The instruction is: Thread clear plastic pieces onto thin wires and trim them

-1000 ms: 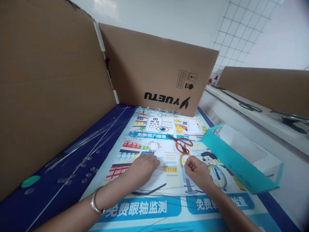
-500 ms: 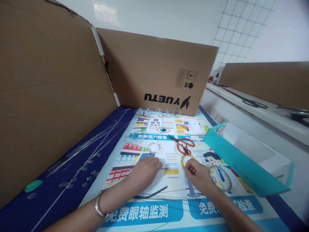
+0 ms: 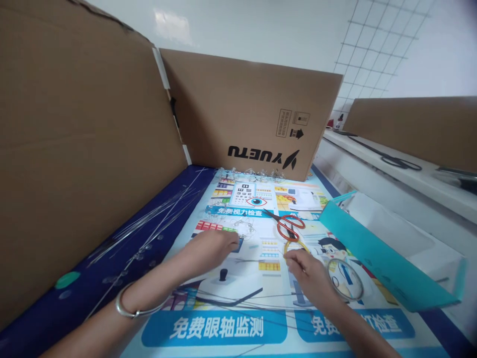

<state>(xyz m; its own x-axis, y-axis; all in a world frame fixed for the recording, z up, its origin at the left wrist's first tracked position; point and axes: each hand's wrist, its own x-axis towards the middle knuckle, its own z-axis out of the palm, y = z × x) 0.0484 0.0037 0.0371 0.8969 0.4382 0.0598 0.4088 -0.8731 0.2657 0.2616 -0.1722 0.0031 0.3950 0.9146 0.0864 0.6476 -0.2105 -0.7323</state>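
Clear beaded ring (image 3: 250,227), near the centre of the frame: it lies just beyond the left hand (image 3: 219,243), up and to the right of its fingertips; contact is not resolvable on my feed; being round, the ring presents no long axis. The left hand is the nearer; its fingers curl downward, and I am unable to determine whether they pinch anything. The right hand (image 3: 303,263), right of centre, has thumb and fingers drawn together; any thin strand between them is too fine for me to confirm. Just above it I read the yellow-handled pliers (image 3: 291,233), next to the red-handled scissors (image 3: 280,219), blades directed to the upper left.

Surface: a printed sheet (image 3: 274,343) over dark blue cloth (image 3: 40,313); on the cloth, at left, loose wires (image 3: 141,219), scattered clear beads and a green disc (image 3: 67,280); on the sheet, a round coil (image 3: 361,286) beside the right wrist, and clear pieces (image 3: 261,174) along the foot of the back cardboard panel (image 3: 246,109).

Room: a teal box (image 3: 376,253) at right; a second cardboard panel (image 3: 74,124) at left; a white ledge bearing black scissors (image 3: 400,163) at far right; a wire grid (image 3: 376,54) at upper right.
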